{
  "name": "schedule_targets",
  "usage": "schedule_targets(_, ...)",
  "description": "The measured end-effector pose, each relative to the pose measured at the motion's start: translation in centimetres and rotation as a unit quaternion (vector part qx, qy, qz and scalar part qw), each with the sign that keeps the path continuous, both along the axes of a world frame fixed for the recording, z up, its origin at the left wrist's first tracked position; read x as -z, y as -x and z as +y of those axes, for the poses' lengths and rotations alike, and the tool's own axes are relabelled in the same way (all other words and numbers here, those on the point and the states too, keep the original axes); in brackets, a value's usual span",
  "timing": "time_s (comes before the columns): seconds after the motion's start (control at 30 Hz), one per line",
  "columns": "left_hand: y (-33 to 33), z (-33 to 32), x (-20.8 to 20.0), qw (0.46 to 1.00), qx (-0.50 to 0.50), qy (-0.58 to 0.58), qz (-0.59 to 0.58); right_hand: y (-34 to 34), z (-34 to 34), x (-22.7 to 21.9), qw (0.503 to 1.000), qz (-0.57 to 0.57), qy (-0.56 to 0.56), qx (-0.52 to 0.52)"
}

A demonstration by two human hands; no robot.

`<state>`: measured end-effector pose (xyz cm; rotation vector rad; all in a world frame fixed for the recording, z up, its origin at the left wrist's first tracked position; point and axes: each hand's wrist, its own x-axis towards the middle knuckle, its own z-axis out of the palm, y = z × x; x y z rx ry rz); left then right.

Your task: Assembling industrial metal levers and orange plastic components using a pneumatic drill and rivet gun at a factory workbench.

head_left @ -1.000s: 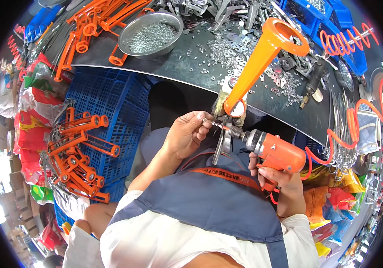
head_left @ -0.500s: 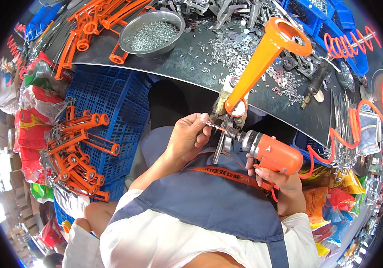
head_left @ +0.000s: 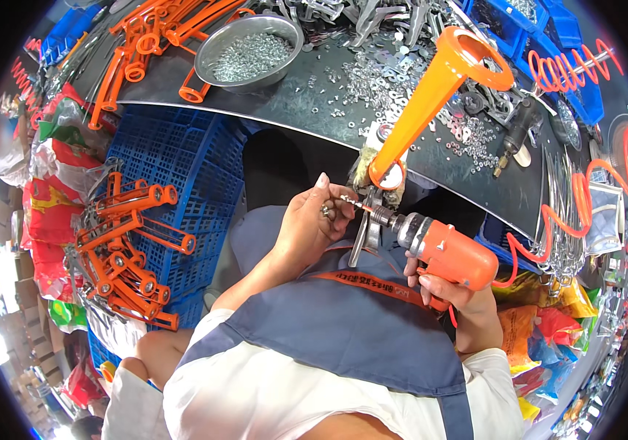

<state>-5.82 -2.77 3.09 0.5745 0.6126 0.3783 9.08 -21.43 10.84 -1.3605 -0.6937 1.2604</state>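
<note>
My right hand (head_left: 442, 290) is wrapped around the grip of an orange power drill (head_left: 457, 257), its chuck pointing left. A short silver piece sits at the tip of the drill's bit, against the fingers of my left hand (head_left: 314, 224). Those fingers are curled, with small metal fasteners (head_left: 326, 210) showing in the palm; their exact kind is too small to tell. Just beyond the chuck, an orange tubular frame (head_left: 424, 110) with a ring-shaped upper end stands tilted at the bench edge. Its lower end rests by a metal fixture (head_left: 365, 238).
A metal bowl (head_left: 274, 77) of small fasteners stands on the dark bench (head_left: 314, 136), near loose nuts and washers. Orange frames (head_left: 127, 257) lie on blue crates (head_left: 175, 147) at left. A red coiled hose (head_left: 581, 220) and a second tool (head_left: 518, 139) are at right.
My left thumb has lifted away from the bit tip and the hand has rolled open a little, showing metal pieces in the palm. The drill has shifted very slightly.
</note>
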Motion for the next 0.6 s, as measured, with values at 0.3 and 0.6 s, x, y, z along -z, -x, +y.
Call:
schedule_targets(0.3,-0.6,0.4,1.9,0.962,0.0,-0.259,0.088,-3.0,-0.8,-1.8,0.996,-0.055,0.06,0.019)
schedule_targets(0.6,-4.9,0.7,2.7,0.735,-0.034,-0.667,0.117,-6.3,2.4,-3.5,0.979,-0.104,0.165,-0.061)
